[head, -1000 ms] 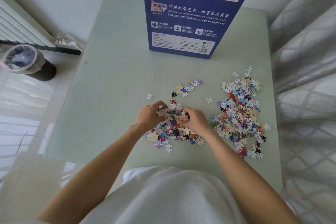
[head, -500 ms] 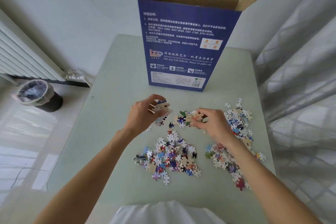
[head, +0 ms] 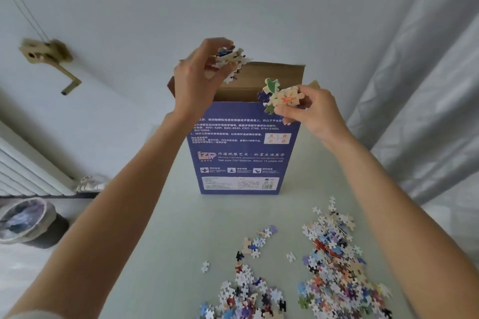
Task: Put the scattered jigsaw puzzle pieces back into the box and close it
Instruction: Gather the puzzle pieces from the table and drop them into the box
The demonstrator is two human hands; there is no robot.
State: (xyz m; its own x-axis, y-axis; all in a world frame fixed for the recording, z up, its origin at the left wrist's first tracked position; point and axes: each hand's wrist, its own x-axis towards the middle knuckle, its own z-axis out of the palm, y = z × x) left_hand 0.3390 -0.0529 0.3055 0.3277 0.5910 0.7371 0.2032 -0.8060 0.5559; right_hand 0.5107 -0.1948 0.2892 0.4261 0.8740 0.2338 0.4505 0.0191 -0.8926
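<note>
At upper centre, the left hand (head: 197, 80) and right hand (head: 313, 111) each clutch jigsaw pieces (head: 281, 96) above the open blue box (head: 241, 147) (light, loose, spill-prone; cup from beneath).

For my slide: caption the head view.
Both hands hold pieces over the open box.

We see box (head: 243, 153): cardboard, blue print outside with slight shine, plain brown matt inside on flaps. Puzzle pieces (head: 334, 261) on table: thin card, bright printed tops, pale matt backs. Table (head: 181, 228): smooth, pale green, looks like frosted glass. Curtain (head: 420, 90): thin grey cloth. Bin (head: 31, 223): dark, with shiny plastic bag inside. Radiator (head: 28, 173): white, smooth, ribbed.
</note>
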